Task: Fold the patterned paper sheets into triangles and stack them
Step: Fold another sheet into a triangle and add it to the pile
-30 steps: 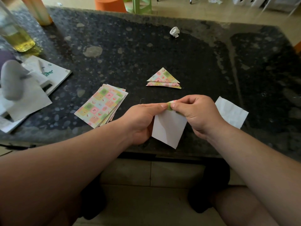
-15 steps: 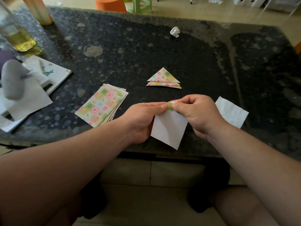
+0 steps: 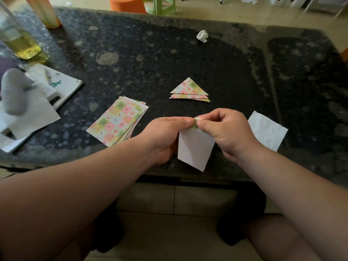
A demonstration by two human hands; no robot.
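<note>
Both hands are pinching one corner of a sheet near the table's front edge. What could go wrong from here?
The sheet hangs unsupported, pinched only at its top corner by the left hand and right hand, so the fold may come out skewed. It hangs at the near edge of the table; a slip might drop it to the floor.

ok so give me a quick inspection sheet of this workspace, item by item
surface: dark speckled stone table, pale blotches
job's things: pile of flat patterned sheets left of centre; stack of folded triangles mid-table; held sheet, white side showing, at the near edge
clutter: paper ball far side; white paper at right; bottle of yellow liquid and booklet at left
hands: left hand and right hand both pinch the held sheet's top corner
cables: nothing seen
surroundings: orange stool and green stool beyond the table
</note>
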